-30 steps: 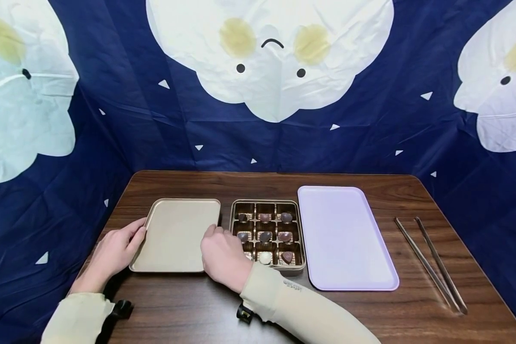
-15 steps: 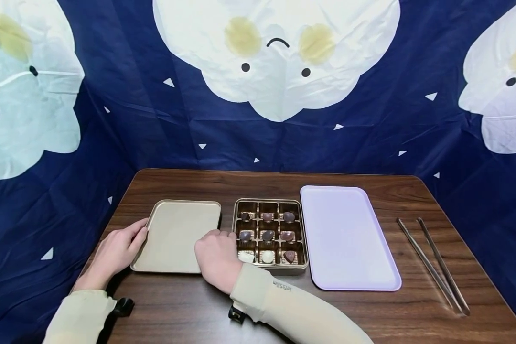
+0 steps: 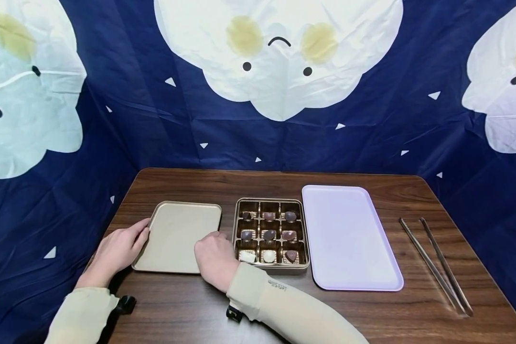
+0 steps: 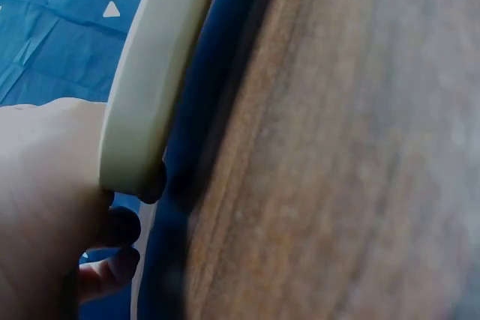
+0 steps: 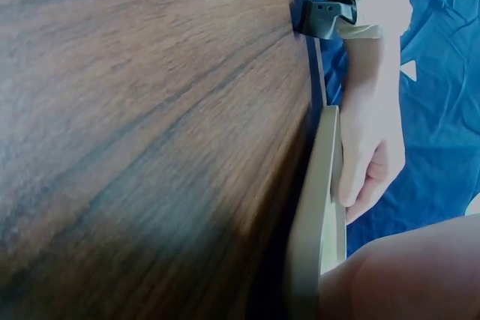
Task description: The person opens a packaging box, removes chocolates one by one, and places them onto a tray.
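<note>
A gold, shallow, square lid (image 3: 180, 239) with a low rim lies on the left of the table, its inside facing up. My left hand (image 3: 118, 248) grips its left edge, thumb at the rim and other fingers down the outside. At the opposite edge my right hand (image 3: 215, 258) holds the lid's near right part, its fingers curled and mostly hidden from the head camera. In the left wrist view the lid's side wall (image 4: 150, 95) stands between thumb and fingertips. The right wrist view shows the lid's outer wall (image 5: 311, 230) beside a dark gap over the wood.
Right of the lid stands a gold box (image 3: 275, 271) divided into compartments, with several chocolates (image 3: 290, 256) in them. A lilac tray (image 3: 352, 239) lies beside the box. Metal tongs (image 3: 465, 308) rest at the far right. A blue cloud-print cloth (image 3: 176, 124) hangs behind.
My right hand has shifted left, away from the box, uncovering the white chocolate in its near left compartment. My left hand keeps its hold. The head view has drifted slightly.
</note>
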Demonstrator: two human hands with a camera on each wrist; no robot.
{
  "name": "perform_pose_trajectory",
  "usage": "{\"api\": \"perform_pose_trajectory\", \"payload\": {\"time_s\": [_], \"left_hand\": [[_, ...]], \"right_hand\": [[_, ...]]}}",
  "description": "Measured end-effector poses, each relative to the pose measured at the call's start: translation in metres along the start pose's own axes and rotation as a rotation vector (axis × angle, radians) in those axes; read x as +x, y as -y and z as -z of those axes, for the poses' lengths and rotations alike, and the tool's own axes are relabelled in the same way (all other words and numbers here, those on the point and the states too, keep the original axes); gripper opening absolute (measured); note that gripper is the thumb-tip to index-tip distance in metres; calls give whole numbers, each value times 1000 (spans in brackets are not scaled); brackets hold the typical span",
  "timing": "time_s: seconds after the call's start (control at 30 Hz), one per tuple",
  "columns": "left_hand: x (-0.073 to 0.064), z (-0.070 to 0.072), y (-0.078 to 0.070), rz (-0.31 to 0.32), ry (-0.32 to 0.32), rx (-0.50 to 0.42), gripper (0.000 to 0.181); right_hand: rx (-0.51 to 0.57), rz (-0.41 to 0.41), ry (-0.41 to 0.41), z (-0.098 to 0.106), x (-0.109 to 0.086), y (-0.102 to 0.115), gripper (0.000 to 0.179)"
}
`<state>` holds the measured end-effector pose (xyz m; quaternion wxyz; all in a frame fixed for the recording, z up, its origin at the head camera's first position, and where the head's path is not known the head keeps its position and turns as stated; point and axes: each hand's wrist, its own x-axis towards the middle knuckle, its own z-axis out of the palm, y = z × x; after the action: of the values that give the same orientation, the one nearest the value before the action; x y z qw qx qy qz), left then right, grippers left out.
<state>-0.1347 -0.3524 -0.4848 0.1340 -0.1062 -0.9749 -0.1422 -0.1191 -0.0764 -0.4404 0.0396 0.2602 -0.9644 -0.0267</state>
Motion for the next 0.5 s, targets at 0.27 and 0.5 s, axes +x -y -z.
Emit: {"api": "perform_pose_trajectory", "payload": {"time_s": [0.27, 0.5], "left_hand": [[2, 1, -1, -7, 11, 39, 35], [2, 2, -5, 18, 65, 68, 36]], "right_hand": [[-21, -17, 26, -2, 4, 2, 8], [-56, -39, 39, -5, 6, 4, 10]]}}
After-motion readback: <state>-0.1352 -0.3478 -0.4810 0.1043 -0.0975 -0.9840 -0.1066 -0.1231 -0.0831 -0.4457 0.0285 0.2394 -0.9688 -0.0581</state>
